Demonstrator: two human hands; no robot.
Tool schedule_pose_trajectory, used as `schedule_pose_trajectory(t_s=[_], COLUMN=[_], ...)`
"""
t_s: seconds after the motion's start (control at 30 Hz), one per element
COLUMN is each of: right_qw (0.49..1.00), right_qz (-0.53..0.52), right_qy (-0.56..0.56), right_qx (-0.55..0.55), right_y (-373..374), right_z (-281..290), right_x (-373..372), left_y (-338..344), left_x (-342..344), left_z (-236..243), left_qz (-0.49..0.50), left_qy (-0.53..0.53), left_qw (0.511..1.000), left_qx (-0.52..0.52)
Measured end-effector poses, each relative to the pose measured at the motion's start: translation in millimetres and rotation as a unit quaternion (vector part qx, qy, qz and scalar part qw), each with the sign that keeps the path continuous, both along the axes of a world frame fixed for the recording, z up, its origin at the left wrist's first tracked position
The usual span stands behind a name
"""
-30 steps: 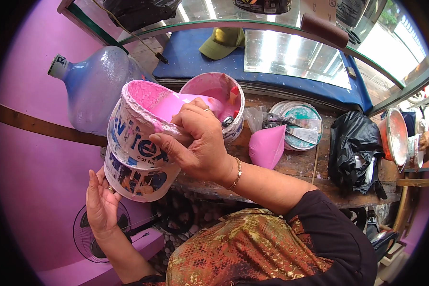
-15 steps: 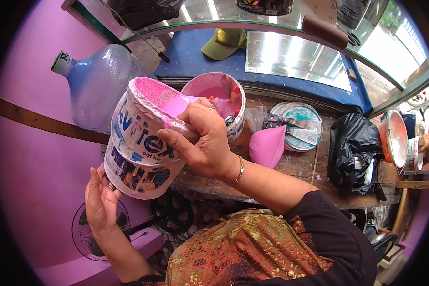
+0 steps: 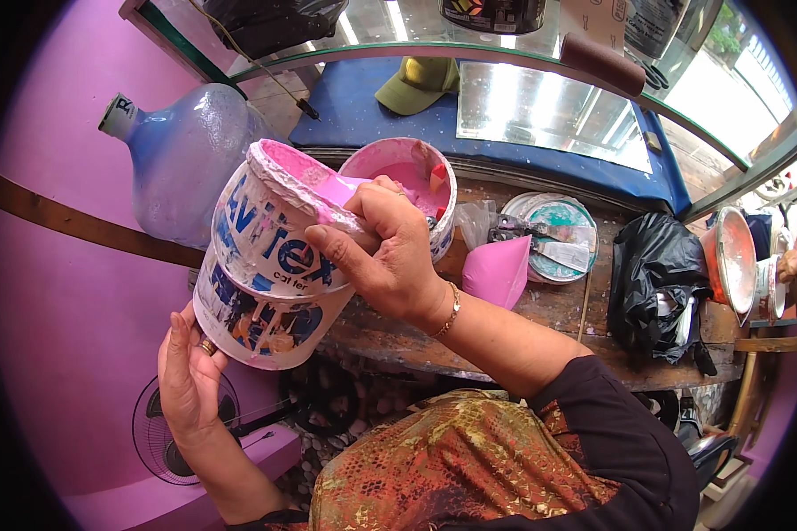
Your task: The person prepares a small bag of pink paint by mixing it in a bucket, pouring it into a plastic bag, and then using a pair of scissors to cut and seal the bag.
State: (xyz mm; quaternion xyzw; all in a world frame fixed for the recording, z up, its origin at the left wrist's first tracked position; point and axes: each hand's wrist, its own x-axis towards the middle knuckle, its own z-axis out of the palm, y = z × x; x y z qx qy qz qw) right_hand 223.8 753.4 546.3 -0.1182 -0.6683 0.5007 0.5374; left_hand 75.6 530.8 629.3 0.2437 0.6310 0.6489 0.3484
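A white paint bucket with blue lettering is tipped to the right in my two hands. My right hand grips its paint-crusted rim, thumb outside and fingers over the edge. My left hand supports the bucket's base from the lower left, its fingers partly hidden behind it. Inside, pink paint lies at the lowered lip. Just beyond my right hand stands a second bucket holding pink paint, with a red-handled tool at its inner wall. My right hand hides the gap between the lip and this second bucket.
Right of the buckets lie a filled pink plastic bag and scrapers on a paint-stained round lid. A black plastic bag sits farther right on the wooden bench. A large water bottle stands at left.
The upper part of the held bucket has swung slightly to the right with my right hand, so it leans a little more. My left hand has stayed nearly in place.
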Motion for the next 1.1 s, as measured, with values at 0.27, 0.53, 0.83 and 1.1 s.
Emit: schedule_pose_trajectory(t_s=[0.27, 0.53, 0.83, 1.1], right_qw=[0.999, 0.997, 0.993, 0.981], right_qz=[-0.005, 0.008, 0.021, 0.062], right_qy=[0.001, 0.013, 0.012, 0.023], right_qx=[-0.041, -0.076, -0.115, -0.184], right_y=[2, 5, 8, 11], right_z=[-3, -7, -10, -13], right_x=[-2, -2, -2, -1], left_y=[4, 7, 11, 13], left_x=[3, 8, 14, 17], left_z=[9, 13, 18, 21], left_qz=[0.004, 0.003, 0.001, 0.0], left_qy=[0.015, 0.026, 0.039, 0.042], left_qw=[1.0, 1.0, 0.999, 0.999], left_qx=[-0.008, -0.003, 0.009, 0.012])
